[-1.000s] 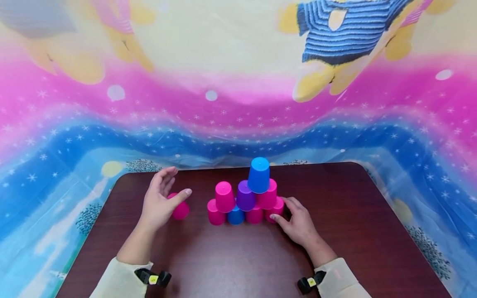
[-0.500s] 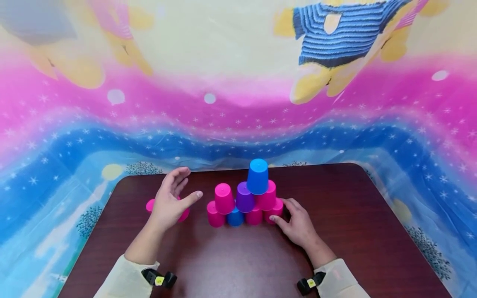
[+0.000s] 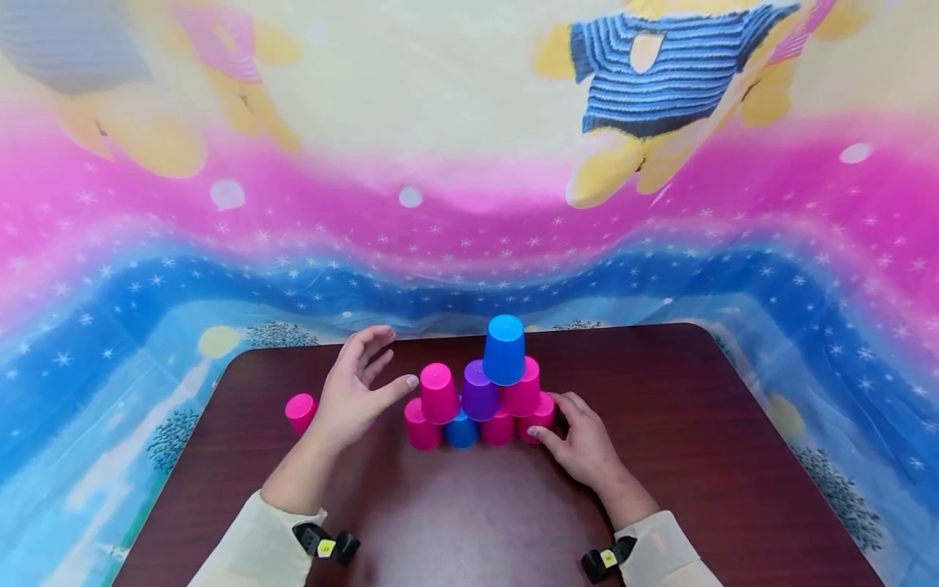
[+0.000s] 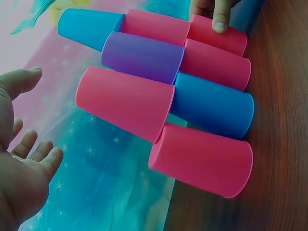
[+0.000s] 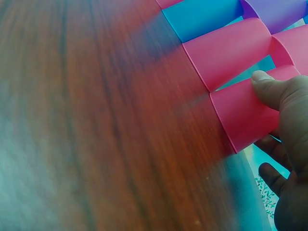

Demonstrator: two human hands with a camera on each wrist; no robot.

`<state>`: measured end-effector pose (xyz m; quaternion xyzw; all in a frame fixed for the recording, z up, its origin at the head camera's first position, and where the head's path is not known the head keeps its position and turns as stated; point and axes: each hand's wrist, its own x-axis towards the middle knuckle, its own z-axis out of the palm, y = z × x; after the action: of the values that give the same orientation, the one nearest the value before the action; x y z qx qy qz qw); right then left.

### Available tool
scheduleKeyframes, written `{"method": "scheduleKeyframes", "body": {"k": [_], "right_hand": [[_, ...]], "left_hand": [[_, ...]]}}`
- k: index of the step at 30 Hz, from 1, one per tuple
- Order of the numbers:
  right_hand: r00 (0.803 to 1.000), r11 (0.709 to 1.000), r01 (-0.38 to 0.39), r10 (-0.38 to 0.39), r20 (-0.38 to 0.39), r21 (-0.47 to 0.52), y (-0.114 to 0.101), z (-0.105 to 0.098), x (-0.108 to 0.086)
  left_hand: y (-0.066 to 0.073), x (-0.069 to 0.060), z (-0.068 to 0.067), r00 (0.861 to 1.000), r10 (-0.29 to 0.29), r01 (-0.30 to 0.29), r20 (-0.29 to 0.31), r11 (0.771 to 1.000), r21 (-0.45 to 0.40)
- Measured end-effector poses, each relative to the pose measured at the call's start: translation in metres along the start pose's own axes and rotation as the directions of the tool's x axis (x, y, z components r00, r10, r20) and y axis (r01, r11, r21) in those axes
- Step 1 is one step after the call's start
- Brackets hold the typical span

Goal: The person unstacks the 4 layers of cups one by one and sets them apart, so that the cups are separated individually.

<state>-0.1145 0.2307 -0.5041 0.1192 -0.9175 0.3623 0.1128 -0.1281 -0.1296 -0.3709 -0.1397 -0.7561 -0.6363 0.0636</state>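
Eight cups (image 3: 480,391) stacked on the surface (image 3: 455,522) — rows of four and three filled, blue cup (image 3: 504,352) above right, third row seemingly half-built — loose pink cup (image 3: 300,412) waiting far left, left hand's (image 3: 358,399) fingers wide, empty, right hand (image 3: 584,440) gripping bottom right-end cup (image 3: 539,414).

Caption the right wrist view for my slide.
Right hand gripping the end pink tapered plastic cup in the bottom row of a multicoloured cup stack on a reddish-brown wooden table.
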Motion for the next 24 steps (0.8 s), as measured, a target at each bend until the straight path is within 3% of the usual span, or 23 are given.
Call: {"method": "scheduleKeyframes", "body": {"k": [10, 24], "right_hand": [[1.0, 1.0, -0.012, 0.012, 0.001, -0.002, -0.001, 0.0, -0.001], [1.0, 1.0, -0.015, 0.015, 0.004, -0.003, 0.0, 0.0, -0.001]], "left_hand": [[0.007, 0.008, 0.016, 0.998, 0.056, -0.056, 0.041, 0.998, 0.015], [0.011, 0.015, 0.034, 0.995, 0.025, -0.027, 0.095, 0.999, 0.022]]}}
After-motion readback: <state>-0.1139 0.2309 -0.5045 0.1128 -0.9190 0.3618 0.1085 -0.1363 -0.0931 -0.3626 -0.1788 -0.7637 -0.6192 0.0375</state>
